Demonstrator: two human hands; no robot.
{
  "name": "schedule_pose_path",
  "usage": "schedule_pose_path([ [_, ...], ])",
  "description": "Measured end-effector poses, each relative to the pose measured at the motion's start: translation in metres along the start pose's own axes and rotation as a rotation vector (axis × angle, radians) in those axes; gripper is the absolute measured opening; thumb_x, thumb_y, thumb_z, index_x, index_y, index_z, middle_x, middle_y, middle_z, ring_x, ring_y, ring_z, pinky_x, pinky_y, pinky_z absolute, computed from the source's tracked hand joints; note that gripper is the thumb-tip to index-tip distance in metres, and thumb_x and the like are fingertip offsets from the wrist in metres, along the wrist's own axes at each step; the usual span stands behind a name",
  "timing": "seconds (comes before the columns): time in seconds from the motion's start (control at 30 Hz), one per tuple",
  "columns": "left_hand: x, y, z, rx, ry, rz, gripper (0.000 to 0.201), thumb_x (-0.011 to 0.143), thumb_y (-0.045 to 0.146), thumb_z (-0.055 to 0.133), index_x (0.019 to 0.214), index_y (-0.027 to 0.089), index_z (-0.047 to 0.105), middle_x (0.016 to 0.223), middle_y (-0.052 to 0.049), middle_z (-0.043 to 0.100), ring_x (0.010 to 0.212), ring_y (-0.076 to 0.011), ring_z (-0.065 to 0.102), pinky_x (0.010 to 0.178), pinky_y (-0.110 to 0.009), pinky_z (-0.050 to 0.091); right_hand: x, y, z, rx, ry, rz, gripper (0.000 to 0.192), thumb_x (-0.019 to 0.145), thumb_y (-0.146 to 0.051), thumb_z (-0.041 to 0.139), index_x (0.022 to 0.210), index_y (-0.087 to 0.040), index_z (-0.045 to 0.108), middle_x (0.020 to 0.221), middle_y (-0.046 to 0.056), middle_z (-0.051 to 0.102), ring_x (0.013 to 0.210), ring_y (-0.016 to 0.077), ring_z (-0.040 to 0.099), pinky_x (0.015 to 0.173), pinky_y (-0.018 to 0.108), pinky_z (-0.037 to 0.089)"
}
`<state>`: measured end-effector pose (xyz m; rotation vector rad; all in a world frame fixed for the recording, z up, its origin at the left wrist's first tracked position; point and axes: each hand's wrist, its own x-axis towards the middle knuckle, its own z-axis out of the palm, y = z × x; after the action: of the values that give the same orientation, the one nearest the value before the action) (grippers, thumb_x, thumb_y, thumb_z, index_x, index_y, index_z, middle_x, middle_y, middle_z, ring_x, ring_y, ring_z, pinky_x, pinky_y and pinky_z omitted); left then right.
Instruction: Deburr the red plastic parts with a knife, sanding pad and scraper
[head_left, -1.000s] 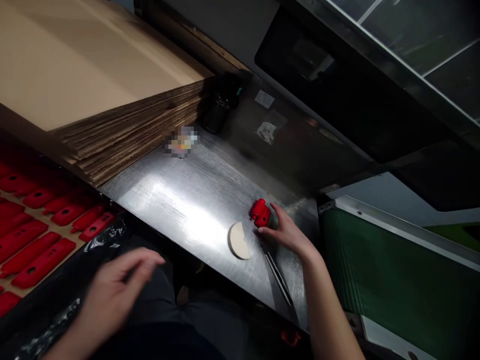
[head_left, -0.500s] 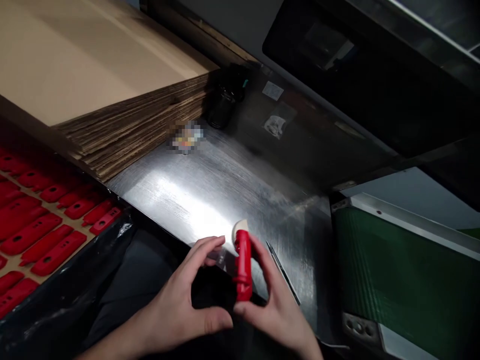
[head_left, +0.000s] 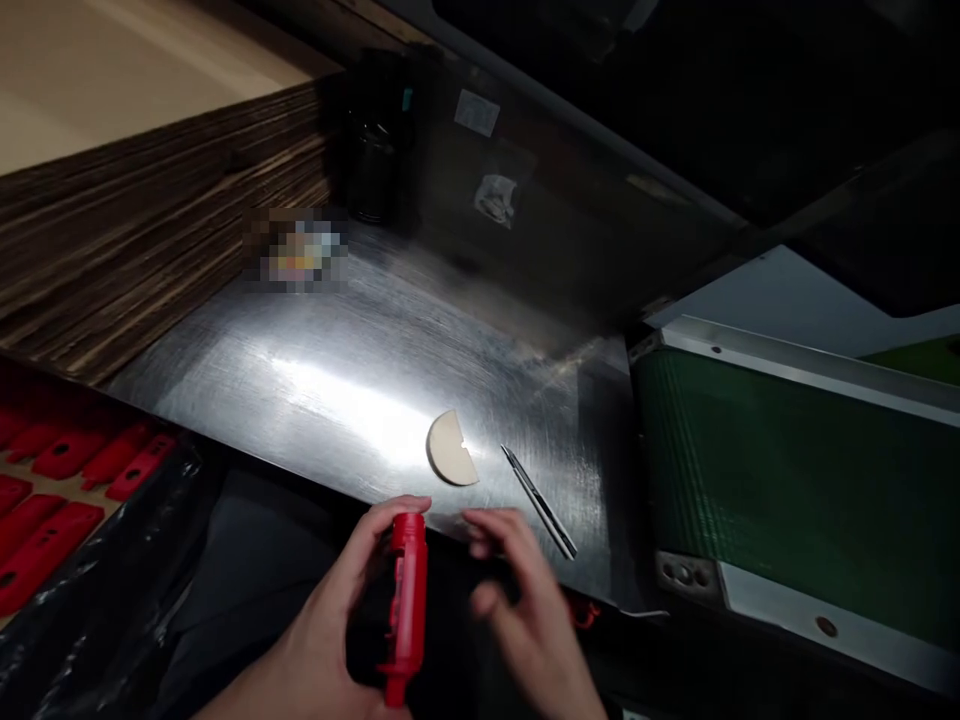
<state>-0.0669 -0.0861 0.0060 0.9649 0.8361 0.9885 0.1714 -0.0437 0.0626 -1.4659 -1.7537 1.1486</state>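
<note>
Upright in my left hand (head_left: 322,625) is a red plastic housing (head_left: 411,600), gripped between the fingers at its top and the thumb at its lower end. To its right, apart from it, my right hand (head_left: 529,610) has thumb and fingers spread, with nothing between them. Just beyond both hands, a beige half-round piece (head_left: 450,450) with a small notch in its straight edge lies on the metal table (head_left: 360,320). A slim utility knife (head_left: 538,500) rests to the right of that piece.
At left, several red housings (head_left: 52,530) lie on cardboard beside black plastic sheeting (head_left: 112,600). Stacked cardboard sheets (head_left: 150,200) rise behind them. A dark bottle-like object (head_left: 371,165) stands at the back. On the right runs a green conveyor belt (head_left: 795,480).
The red housing has passed from my right hand into my left and shifted left. My right fingers have let go. The view has moved, and the half-round piece now shows fully.
</note>
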Motion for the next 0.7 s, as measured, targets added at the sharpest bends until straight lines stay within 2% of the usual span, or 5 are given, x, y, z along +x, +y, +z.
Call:
schedule_pose_path([
  [0.07, -0.007, -0.003, -0.003, 0.036, -0.002, -0.061, 0.125, 0.064, 0.043, 0.104, 0.168, 0.035, 0.034, 0.172, -0.016, 0.037, 0.159, -0.0461, 0.036, 0.132, -0.055, 0.027, 0.013, 0.016, -0.019, -0.138, 0.312, 0.037, 0.042, 0.109, -0.06, 0.052, 0.105, -0.024, 0.074, 0.093, 0.004, 0.07, 0.085, 0.0223, 0.069, 0.077, 0.031, 0.057],
  [0.17, -0.012, -0.003, -0.004, -0.008, 0.002, -0.149, 0.118, 0.069, 0.049, 0.1, 0.167, 0.032, 0.036, 0.165, -0.02, 0.048, 0.155, -0.045, 0.043, 0.13, -0.057, 0.029, 0.032, 0.045, -0.037, -0.374, 0.519, 0.104, 0.041, 0.108, -0.058, 0.048, 0.099, -0.023, 0.069, 0.094, 0.005, 0.069, 0.087, 0.0249, 0.066, 0.078, 0.035, 0.053],
  [0.4, 0.014, 0.006, 0.004, -0.088, 0.021, -0.253, 0.061, 0.098, 0.071, 0.06, 0.141, 0.028, 0.069, 0.135, -0.012, 0.072, 0.132, -0.0359, 0.068, 0.118, -0.049, 0.049, 0.053, 0.069, -0.037, -0.535, 0.343, 0.134, 0.031, 0.1, -0.053, 0.048, 0.103, -0.024, 0.059, 0.103, 0.009, 0.065, 0.102, 0.0328, 0.06, 0.089, 0.047, 0.046],
  [0.6, 0.013, 0.009, 0.002, -0.062, 0.033, -0.27, 0.066, 0.095, 0.074, 0.062, 0.143, 0.029, 0.068, 0.138, -0.012, 0.072, 0.138, -0.0392, 0.064, 0.122, -0.052, 0.045, 0.054, 0.06, -0.043, -0.583, 0.256, 0.182, 0.019, 0.098, -0.045, 0.048, 0.096, -0.026, 0.053, 0.101, 0.008, 0.063, 0.098, 0.0326, 0.06, 0.082, 0.045, 0.044],
  [0.7, -0.002, 0.004, 0.0, -0.001, 0.002, -0.219, 0.092, 0.081, 0.07, 0.083, 0.159, 0.032, 0.052, 0.157, -0.013, 0.059, 0.152, -0.0421, 0.05, 0.128, -0.053, 0.035, 0.053, 0.057, -0.042, -0.585, 0.254, 0.184, 0.019, 0.099, -0.044, 0.047, 0.095, -0.027, 0.051, 0.097, 0.006, 0.063, 0.093, 0.0306, 0.06, 0.078, 0.043, 0.044],
])
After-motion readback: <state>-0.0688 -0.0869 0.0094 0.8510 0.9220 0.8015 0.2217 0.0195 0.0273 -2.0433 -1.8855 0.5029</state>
